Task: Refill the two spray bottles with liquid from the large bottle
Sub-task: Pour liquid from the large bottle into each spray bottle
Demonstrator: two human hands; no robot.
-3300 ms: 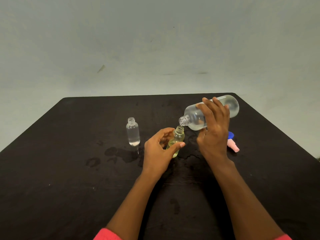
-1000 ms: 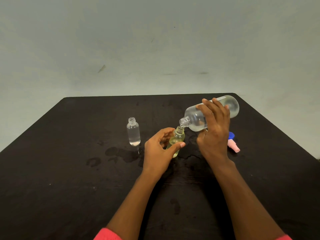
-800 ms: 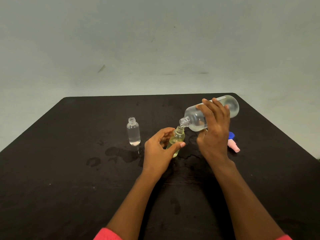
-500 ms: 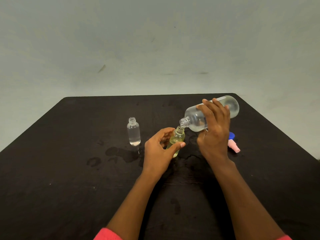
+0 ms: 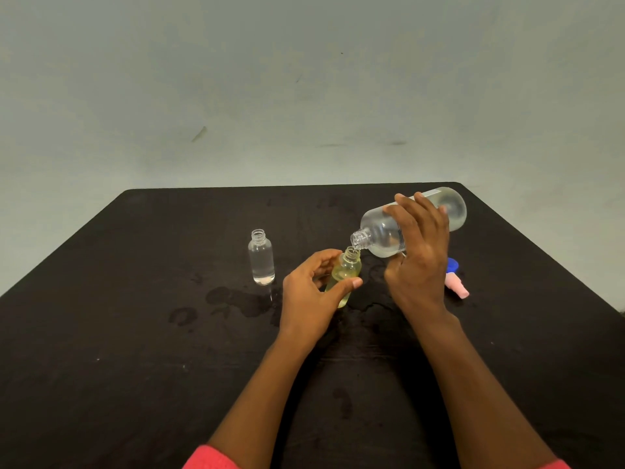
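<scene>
The right hand (image 5: 417, 255) grips the large bottle (image 5: 378, 235). Its long axis is nearly level, with the neck pointing left and slightly down and the mouth just above the yellowish spray bottle (image 5: 347, 269). The left hand (image 5: 309, 294) pinches that bottle, which leans neck up and to the right. Any stream is too faint to tell. The clear spray bottle (image 5: 261, 262) stands upright on the black table (image 5: 135, 299), to the left and apart.

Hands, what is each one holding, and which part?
The left hand grips the small yellow bottle round its body; the right hand holds the tilted large bottle round its middle.
</scene>
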